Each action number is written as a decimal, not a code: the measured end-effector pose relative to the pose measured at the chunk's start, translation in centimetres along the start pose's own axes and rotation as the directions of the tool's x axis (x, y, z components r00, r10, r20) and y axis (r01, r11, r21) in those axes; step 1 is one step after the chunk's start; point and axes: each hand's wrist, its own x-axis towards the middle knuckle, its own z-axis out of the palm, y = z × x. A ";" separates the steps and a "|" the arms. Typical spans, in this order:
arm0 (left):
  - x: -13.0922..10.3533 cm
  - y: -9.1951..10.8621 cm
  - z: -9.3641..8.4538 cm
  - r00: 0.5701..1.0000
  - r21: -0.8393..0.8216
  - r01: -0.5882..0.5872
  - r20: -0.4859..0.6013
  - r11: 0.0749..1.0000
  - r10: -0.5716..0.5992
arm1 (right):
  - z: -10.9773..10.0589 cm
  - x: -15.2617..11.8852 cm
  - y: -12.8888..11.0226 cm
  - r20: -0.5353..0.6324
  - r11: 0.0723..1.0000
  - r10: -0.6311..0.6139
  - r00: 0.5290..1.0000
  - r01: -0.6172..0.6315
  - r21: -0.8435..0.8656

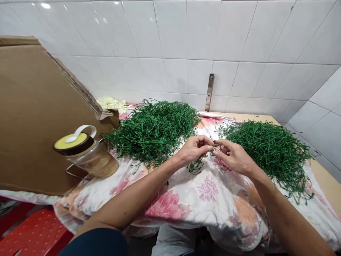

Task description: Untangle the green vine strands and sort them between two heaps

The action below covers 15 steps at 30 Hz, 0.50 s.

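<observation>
My left hand (195,148) and my right hand (232,156) meet fingertip to fingertip over the floral cloth (207,188). Each is closed in a pinch on thin green stems, which look like plastic; the gripped ends are mostly covered by my fingers. A small tuft of green stems (195,166) shows just below my left hand; whether it hangs from the fingers or lies on the cloth, I cannot tell. To the left is a large tangled pile of green stems (157,129). A second green pile (266,149) lies beyond my right hand.
A clear bottle with a yellow lid (90,158) stands tilted before a big cardboard box (39,117). Pale petal-like pieces (113,104) lie at the back. A metal strip (210,91) is on the tiled wall (173,74). A red stool (39,229) is at lower left.
</observation>
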 end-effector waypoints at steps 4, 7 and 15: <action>0.1 -0.2 0.1 0.999 0.050 -0.004 -0.039 0.999 0.006 | 0.4 -0.1 -0.2 -0.226 0.986 -0.107 0.968 0.073 -0.152; 0.1 -0.2 0.1 0.999 0.033 0.013 -0.031 0.999 -0.012 | 0.4 -0.1 -0.4 -0.204 0.982 -0.169 0.964 0.147 -0.119; -0.1 0.2 0.0 1.000 -0.041 0.003 -0.008 0.999 -0.003 | 0.7 0.2 0.5 0.008 0.924 0.065 0.998 -0.063 0.378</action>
